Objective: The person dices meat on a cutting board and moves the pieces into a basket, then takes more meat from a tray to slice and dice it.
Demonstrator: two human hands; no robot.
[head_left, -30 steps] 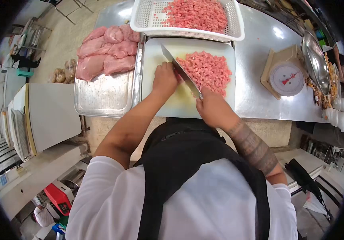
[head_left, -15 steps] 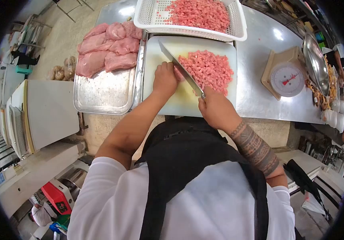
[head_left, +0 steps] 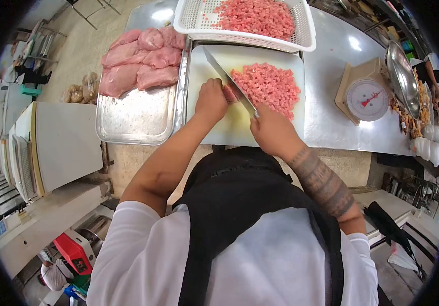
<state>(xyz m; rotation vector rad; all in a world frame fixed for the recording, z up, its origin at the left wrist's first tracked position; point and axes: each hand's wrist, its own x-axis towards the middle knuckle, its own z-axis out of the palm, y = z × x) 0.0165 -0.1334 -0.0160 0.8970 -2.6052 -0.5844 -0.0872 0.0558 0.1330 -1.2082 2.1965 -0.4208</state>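
My right hand is wrapped round the handle of a long knife, whose blade slants up to the left over a white cutting board. Left of the blade, my left hand is closed on a small piece of meat, with its fingers bent. The blade lies right beside that piece. A heap of diced meat covers the right part of the board. Large raw cuts rest in the upper part of a metal tray at the board's left.
A white perforated basket holding diced meat stands behind the board. To the right is a dial scale with a metal pan. White containers sit at the far right. A person's arm shows there too.
The knife and my right hand have shifted slightly left. More of the meat piece now shows between my left hand and the blade.
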